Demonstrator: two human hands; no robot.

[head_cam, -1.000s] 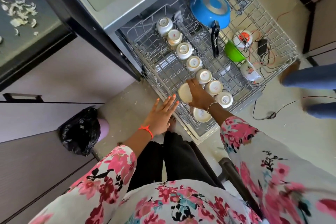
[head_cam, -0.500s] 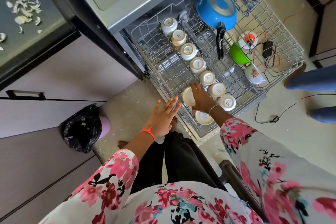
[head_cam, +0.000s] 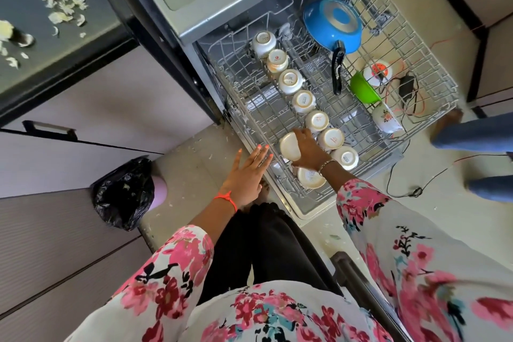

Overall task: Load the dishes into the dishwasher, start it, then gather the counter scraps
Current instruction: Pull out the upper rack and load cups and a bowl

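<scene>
The dishwasher's wire rack (head_cam: 433,83) is pulled out over the floor. Several white cups stand upside down in a diagonal row (head_cam: 290,82). My right hand (head_cam: 308,150) grips a white cup (head_cam: 288,147) tilted on its side at the rack's near left edge, beside another upturned cup (head_cam: 311,178). My left hand (head_cam: 247,175) hovers open, fingers spread, just left of the rack and touching nothing. A blue pan (head_cam: 333,25), a green bowl (head_cam: 363,89) and two small patterned bowls (head_cam: 385,119) sit on the rack's right side. Pale scraps (head_cam: 63,5) lie on the dark counter at top left.
A bin lined with a black bag (head_cam: 125,191) stands on the floor by the cabinets at left. Another person's legs in blue trousers (head_cam: 477,133) are at the right edge. Cables (head_cam: 416,189) trail across the floor beside the rack. A dark chair frame (head_cam: 358,277) is behind my right arm.
My right hand has kept hold of the tilted cup at the rack's near edge, shifting it only slightly. My left hand stays open beside the rack.
</scene>
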